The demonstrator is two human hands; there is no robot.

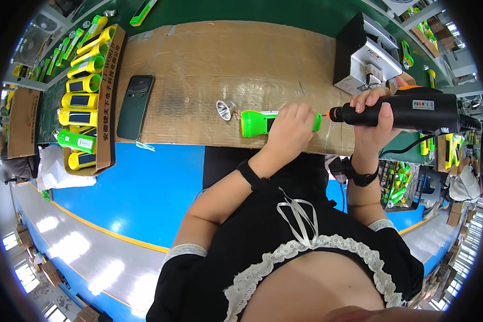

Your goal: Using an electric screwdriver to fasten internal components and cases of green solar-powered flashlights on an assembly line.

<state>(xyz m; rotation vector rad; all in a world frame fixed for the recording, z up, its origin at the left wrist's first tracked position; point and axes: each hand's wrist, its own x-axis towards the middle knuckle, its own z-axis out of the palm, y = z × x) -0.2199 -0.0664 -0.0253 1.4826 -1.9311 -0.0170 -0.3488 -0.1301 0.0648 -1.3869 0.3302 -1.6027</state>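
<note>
A green flashlight body (255,124) lies sideways on the cardboard-covered bench, with my left hand (292,129) closed over it. From its wide end, wires run to a silver reflector (224,110) resting just to the left. My right hand (378,115) grips a black electric screwdriver (408,111), held level. Its orange-collared tip (331,115) points left, and the thin bit reaches the flashlight's narrow end. Whether the bit sits in a screw is too small to tell.
On the left stands a carton (112,102) of yellow and green flashlight bodies, beside a dark phone (136,107). A black-and-silver machine (367,56) occupies the back right. The screwdriver's cable hangs over the right edge, above a crate (400,185) of green parts.
</note>
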